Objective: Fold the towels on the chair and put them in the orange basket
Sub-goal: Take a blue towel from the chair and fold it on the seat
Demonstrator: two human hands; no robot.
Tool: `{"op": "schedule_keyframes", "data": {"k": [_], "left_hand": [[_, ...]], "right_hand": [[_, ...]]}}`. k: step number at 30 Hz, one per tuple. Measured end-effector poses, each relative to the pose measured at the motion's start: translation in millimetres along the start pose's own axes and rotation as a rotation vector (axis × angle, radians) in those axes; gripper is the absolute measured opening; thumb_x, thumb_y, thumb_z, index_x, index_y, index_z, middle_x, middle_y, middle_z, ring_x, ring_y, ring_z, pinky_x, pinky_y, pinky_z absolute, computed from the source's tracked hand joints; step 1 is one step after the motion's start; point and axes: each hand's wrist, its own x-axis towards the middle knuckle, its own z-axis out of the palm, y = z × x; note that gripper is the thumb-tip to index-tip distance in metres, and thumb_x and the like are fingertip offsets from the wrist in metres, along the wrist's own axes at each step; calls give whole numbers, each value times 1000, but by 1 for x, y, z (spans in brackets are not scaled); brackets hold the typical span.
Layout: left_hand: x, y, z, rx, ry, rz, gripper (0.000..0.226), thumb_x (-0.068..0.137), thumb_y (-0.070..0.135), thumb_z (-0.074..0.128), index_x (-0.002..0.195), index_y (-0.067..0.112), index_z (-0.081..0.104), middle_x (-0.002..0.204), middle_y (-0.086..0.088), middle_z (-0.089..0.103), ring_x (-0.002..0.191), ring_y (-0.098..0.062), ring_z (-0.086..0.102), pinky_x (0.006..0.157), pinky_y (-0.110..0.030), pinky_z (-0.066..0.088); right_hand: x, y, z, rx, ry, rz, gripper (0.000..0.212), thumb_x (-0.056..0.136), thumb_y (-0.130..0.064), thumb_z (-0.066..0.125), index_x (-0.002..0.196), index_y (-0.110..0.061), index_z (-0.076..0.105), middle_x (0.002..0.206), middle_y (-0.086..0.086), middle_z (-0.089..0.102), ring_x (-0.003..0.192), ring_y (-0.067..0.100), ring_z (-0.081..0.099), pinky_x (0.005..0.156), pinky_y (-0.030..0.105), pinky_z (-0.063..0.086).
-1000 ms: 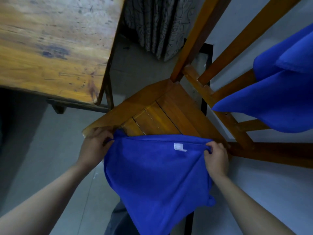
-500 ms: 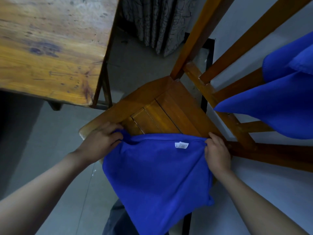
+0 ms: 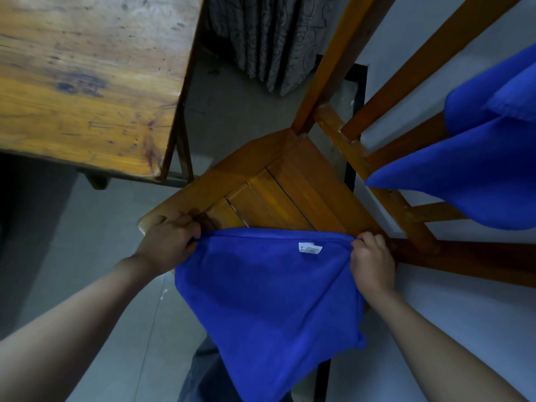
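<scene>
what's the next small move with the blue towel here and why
Probably draw the blue towel further onto the chair seat and lay it flat. The left hand and right hand each pinch a top corner at the seat's front edge, while most of the cloth hangs off it.

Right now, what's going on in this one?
A person is handling a blue towel, pinching one top corner in the left hand and the other in the right hand. Its top edge lies along the front of the wooden chair seat; the rest hangs down off the front. A second blue towel is draped over the chair back on the right. No orange basket is in view.
</scene>
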Motion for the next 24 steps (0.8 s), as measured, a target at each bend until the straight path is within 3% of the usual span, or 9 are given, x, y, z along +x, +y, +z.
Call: {"op": "schedule_keyframes", "data": {"k": [3,8,10,14,17,20,24], "left_hand": [[1,1,2,-70,-126,-92,1,87,20,53,86,21,52,101,1,55,105,-18,45,81,-29,30],[-5,3,-7,-348,-165,-89,33,79,1,59,63,24,41,85,-1,51,80,-18,49,63,-14,34],[-10,4,-12,-380,-162,-91,36,78,0,60,61,26,43,83,6,47,78,-15,48,64,-12,35],[-35,8,-28,-392,-138,-76,32,78,3,63,63,27,48,83,1,60,80,-17,54,64,-14,37],[-67,16,-46,-457,-93,-55,32,77,4,66,64,30,52,81,6,61,78,-8,55,67,-9,37],[-99,22,-58,-574,-48,-54,40,73,0,70,59,33,53,81,6,62,86,-7,55,73,-16,43],[-133,27,-71,-633,-24,-34,43,71,-3,71,55,32,53,80,6,60,78,1,56,65,-11,45]], "right_hand": [[-8,3,-2,-4,47,-18,26,45,17,80,60,2,64,66,14,58,58,32,55,42,28,42],[-23,10,-7,23,90,-36,27,46,16,80,64,2,66,69,14,57,61,32,56,44,28,43],[-28,16,-6,43,101,-37,27,47,17,79,66,3,67,70,14,57,61,32,56,45,28,42],[-42,18,-17,80,141,-27,24,51,19,77,68,4,68,72,16,57,62,33,57,46,22,33],[-58,14,-36,107,163,-24,23,54,18,76,70,4,68,74,17,57,64,33,58,49,22,31],[-70,13,-55,149,204,-45,14,61,15,70,71,5,67,77,19,58,72,23,51,52,23,31],[-85,7,-84,169,162,-14,16,61,17,72,73,7,67,81,21,58,61,34,58,52,26,33]]}}
